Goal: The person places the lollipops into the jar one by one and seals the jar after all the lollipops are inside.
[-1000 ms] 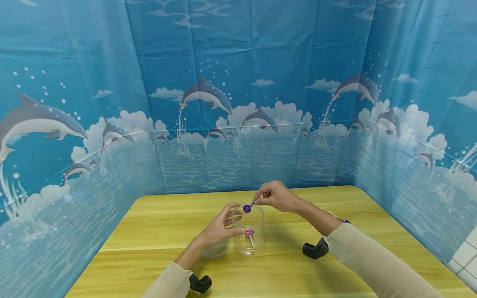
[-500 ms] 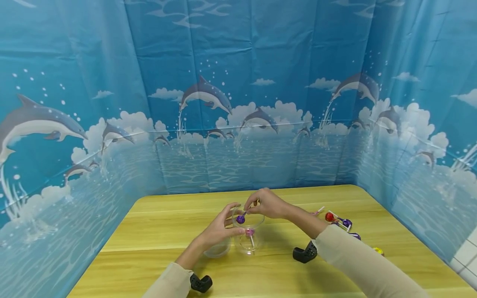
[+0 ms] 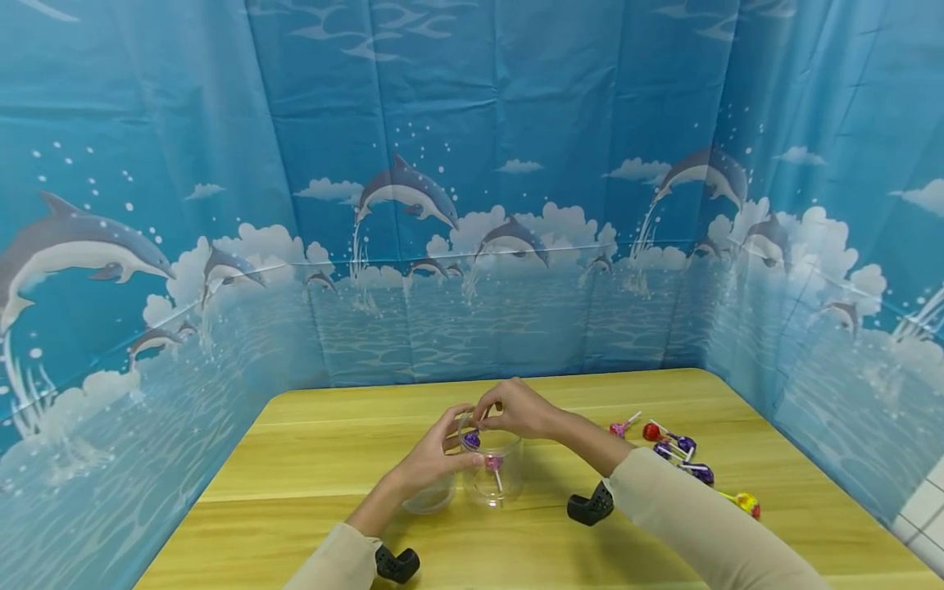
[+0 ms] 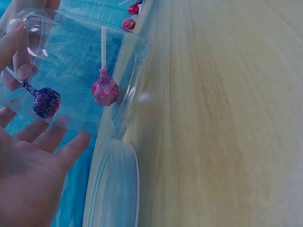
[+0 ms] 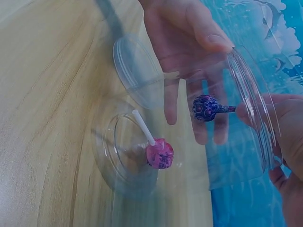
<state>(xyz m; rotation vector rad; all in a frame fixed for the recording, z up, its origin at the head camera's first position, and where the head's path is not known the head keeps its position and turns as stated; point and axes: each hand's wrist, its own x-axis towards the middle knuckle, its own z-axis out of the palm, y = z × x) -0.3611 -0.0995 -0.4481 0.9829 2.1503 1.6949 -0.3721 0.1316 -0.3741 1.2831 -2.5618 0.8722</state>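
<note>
As fingers (image 3: 485,403) pinch a round lollipop (image 5: 205,108), clear cylindrical jar (image 3: 511,469), grained tabletop (image 3: 310,442)

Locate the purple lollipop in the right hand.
In the head view, the purple lollipop is inside the clear jar near its rim, above and left of the pink lollipop.

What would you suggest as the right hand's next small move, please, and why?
The right hand should probably lower the purple lollipop a little and let go: its wrapped head is inside the clear jar, but the fingers pinch its stick end, while the left hand holds the jar's side. A pink lollipop is inside too.
</note>
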